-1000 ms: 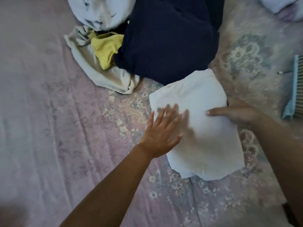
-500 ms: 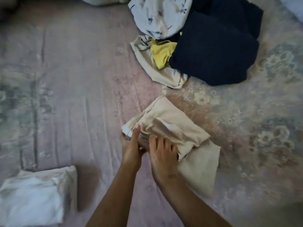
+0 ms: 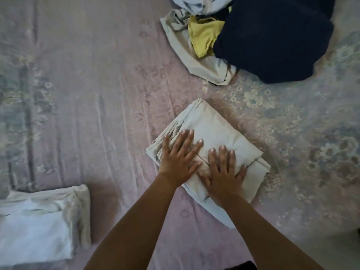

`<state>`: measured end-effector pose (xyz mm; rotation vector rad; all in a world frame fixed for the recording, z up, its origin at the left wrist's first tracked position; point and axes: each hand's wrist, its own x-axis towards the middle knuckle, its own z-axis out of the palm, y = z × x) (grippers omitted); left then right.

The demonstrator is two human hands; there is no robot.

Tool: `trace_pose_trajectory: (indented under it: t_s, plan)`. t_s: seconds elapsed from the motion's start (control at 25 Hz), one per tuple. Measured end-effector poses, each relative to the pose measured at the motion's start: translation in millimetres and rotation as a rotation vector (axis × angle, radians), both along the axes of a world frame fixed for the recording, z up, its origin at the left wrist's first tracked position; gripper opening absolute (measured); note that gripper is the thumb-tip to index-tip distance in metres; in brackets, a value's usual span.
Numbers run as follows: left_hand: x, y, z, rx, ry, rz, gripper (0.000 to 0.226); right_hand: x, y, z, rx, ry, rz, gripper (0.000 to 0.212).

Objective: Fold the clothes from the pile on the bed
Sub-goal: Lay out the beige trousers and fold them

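- My left hand (image 3: 178,158) lies flat on the folded cream garment (image 3: 212,137), fingers spread wide, palm down, gripping nothing
- My right hand (image 3: 224,172) presses flat just beside it on the same garment, fingers loosely spread, thumb out toward the right fold; the two hands almost touch
- The garment is a soft matte cotton-like cloth, folded into a rough rectangle set cornerwise, with several stacked layer edges showing along its upper-left side; it sits near the middle of the bed (image 3: 87,94), well in from every edge I can see
- The bed's cover is a pale pink sheet with a faint floral print and long creases
- Toward the far right corner sits the unfolded pile: a thick dark navy piece (image 3: 272,41), a crumpled yellow piece (image 3: 204,38) tucked against it, a limp beige cloth (image 3: 185,55) beneath, and a white patterned piece (image 3: 196,3) cut by the top edge
- At the near left edge lies a folded white stack (image 3: 39,225), well apart from my hands
- My forearms cover the near part of the garment
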<state>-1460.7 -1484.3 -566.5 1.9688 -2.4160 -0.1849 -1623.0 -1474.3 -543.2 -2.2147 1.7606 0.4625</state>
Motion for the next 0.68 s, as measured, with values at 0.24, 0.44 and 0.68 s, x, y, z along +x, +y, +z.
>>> trace_pose_trajectory:
  t_s: [0.24,0.44,0.68]
  plan:
    - [1.1,-5.0,-1.9,0.121,-0.008,-0.007,0.063,-3.1,4.8,-10.8,-0.005,0.03,0.02,0.071]
    - [8.7,-15.6,16.0,0.305,0.024,-0.051,0.071,8.5,23.5,-5.7,-0.047,-0.007,0.069,0.098]
    - [64.6,-8.2,-0.9,0.022,-0.162,-0.554,0.087,11.1,29.1,-11.9,0.003,-0.025,0.209,0.139]
